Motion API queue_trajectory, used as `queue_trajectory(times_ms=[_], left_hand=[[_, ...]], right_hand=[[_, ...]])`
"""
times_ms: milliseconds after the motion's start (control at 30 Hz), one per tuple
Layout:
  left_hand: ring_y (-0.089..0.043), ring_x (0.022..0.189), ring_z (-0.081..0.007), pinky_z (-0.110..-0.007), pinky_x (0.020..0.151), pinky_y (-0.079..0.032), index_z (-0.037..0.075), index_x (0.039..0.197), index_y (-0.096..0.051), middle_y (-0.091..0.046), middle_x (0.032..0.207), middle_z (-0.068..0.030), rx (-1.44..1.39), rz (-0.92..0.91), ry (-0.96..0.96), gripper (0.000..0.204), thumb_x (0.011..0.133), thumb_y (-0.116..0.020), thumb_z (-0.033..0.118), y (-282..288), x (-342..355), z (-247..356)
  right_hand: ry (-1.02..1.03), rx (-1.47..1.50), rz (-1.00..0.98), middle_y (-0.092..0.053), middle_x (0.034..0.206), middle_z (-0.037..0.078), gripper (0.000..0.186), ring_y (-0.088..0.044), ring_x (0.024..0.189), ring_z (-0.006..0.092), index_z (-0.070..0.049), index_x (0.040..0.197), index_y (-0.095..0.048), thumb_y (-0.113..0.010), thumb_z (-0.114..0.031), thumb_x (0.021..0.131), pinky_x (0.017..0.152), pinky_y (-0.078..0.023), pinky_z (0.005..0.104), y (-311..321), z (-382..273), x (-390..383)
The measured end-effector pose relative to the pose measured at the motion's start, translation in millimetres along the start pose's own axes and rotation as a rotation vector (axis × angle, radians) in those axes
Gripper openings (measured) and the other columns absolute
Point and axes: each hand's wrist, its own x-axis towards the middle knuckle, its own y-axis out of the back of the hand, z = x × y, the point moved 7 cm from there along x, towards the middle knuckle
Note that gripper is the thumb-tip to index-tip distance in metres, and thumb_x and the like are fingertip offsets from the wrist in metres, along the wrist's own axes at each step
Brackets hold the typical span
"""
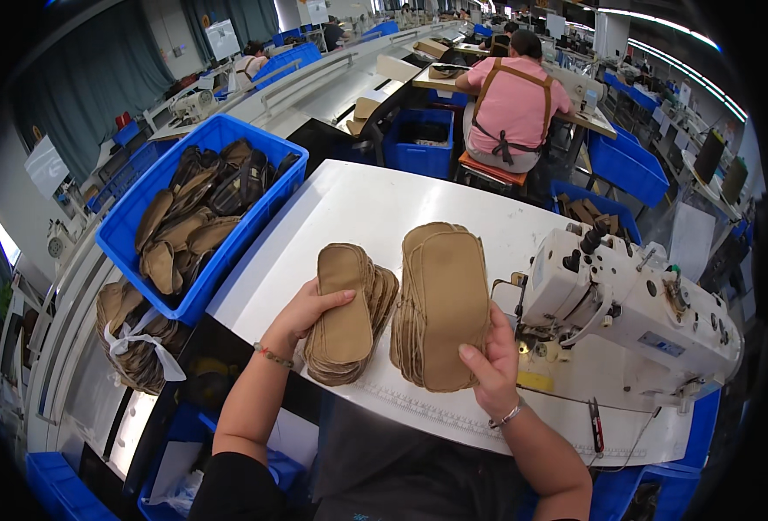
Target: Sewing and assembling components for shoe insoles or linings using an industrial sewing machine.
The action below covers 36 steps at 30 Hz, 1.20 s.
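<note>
- On the white table (349,195): two stacks of flat tan pieces, side by side near the front edge, narrow gap between.
- Pieces: long ovals, rounded ends, smooth matt faces, slightly pinched waist on the left one.
- Left stack (346,317): layers fanned to the right, edges uneven and darker.
- Right stack (444,304): larger pieces, top one skewed over those below, layers showing along its left side.
- Left hand (299,314): thumb flat across the left stack's top face; fingers hidden behind its edge, so cannot tell if it grips.
- Right hand (495,365): pinching the right stack's right edge, thumb on the face, fingertips out of sight behind. How many layers it holds: cannot tell.
- Undersides hidden; count of layers unclear.
- Machine (631,300): needle area hard to make out.
- Blue bin (238,260): heaped tan and dark pieces, lower ones buried.
</note>
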Motion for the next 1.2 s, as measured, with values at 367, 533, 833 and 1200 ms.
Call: queue_trajectory(times_ms=[367, 533, 833, 1200], left_hand=[[-0.065, 0.107, -0.0180, -0.032, 0.093, -0.054, -0.005, 0.134, -0.054, -0.065, 0.122, -0.0122, 0.046, -0.042, -0.041, 0.057, 0.088, -0.076, 0.020, -1, -15, 10], [-0.064, 0.109, -0.0182, -0.032, 0.094, -0.053, -0.006, 0.135, -0.053, -0.065, 0.124, -0.0125, 0.033, -0.061, -0.061, 0.057, 0.088, -0.076, 0.018, -2, -16, 10], [-0.062, 0.112, -0.0179, -0.031, 0.097, -0.050, -0.006, 0.135, -0.054, -0.064, 0.125, -0.0121, 0.062, -0.060, -0.041, 0.062, 0.085, -0.077, 0.023, -4, -18, 13], [-0.063, 0.109, -0.0183, -0.032, 0.094, -0.052, -0.005, 0.134, -0.054, -0.064, 0.123, -0.0116, 0.036, -0.048, -0.079, 0.061, 0.085, -0.078, 0.022, -7, -16, 11]], right_hand=[[-0.572, -0.381, 0.011, -0.056, 0.139, 0.017, 0.059, -0.064, 0.112, 0.0209, 0.004, 0.146, -0.039, -0.056, 0.000, 0.089, 0.096, -0.051, 0.0336, 43, 51, 7], [-0.510, -0.651, -0.049, -0.062, 0.130, 0.020, 0.061, -0.063, 0.116, 0.0240, 0.004, 0.145, -0.042, -0.056, -0.006, 0.086, 0.099, -0.048, 0.0339, 52, 45, 10], [0.280, -1.609, -0.207, -0.059, 0.130, 0.018, 0.062, -0.060, 0.107, 0.0338, 0.003, 0.134, -0.054, -0.074, -0.022, 0.081, 0.087, -0.051, 0.0448, -17, 2, 4], [-0.071, -2.407, -0.344, -0.059, 0.089, 0.008, 0.025, -0.062, 0.081, 0.0209, -0.001, 0.104, -0.068, -0.067, -0.010, 0.081, 0.060, -0.053, 0.0237, -20, 84, 63]])
